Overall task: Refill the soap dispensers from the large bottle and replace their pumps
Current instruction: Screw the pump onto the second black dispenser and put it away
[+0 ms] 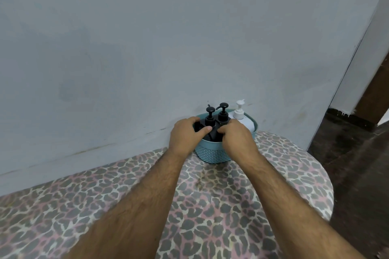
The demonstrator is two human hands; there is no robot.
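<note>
A teal woven basket (pixel 212 154) stands at the far edge of the table against the wall. Inside it are two black dispensers, the left one (pixel 210 119) and the right one (pixel 223 114), both with black pumps on. Beside them on the right is a larger white bottle (pixel 245 121) with a white pump. My left hand (pixel 186 134) curls around the left black dispenser's body. My right hand (pixel 236 134) grips the dark body beside it. The lower parts of the bottles are hidden by my hands and the basket.
The table (pixel 210 206) is round-edged and covered in a leopard-print cloth. A pale blue wall (pixel 147 48) rises directly behind the basket. To the right are a dark floor (pixel 357 164) and a wooden door frame (pixel 374 92).
</note>
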